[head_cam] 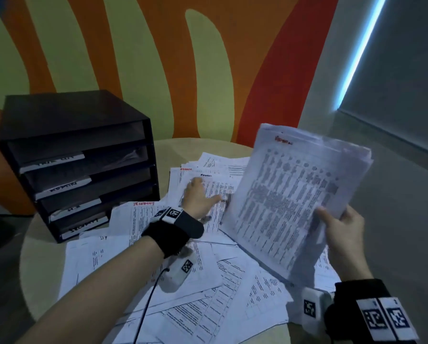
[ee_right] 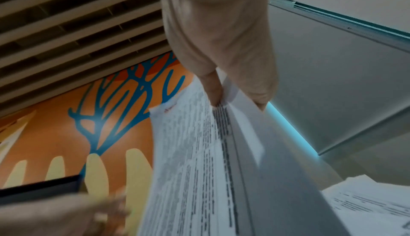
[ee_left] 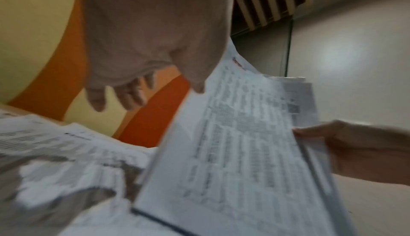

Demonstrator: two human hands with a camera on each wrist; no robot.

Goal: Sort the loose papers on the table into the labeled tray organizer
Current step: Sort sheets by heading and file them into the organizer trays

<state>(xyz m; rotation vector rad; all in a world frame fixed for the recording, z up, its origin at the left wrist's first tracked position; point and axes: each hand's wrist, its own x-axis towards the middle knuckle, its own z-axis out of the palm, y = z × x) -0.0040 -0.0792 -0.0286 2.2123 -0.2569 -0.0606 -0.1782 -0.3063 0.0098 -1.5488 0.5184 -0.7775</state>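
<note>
A heap of loose printed papers covers the round table. The black tray organizer with white handwritten labels stands at the table's left back. My right hand grips a stack of sheets by its right edge, thumb on top, and holds it tilted above the heap; the stack fills the right wrist view. My left hand reaches over the papers in the middle with fingers spread and straight, holding nothing; in the left wrist view the left hand hovers above the sheets.
An orange and yellow patterned wall stands behind the table. A grey wall with a blue light strip is on the right. A black cable runs from my left wrist over the papers.
</note>
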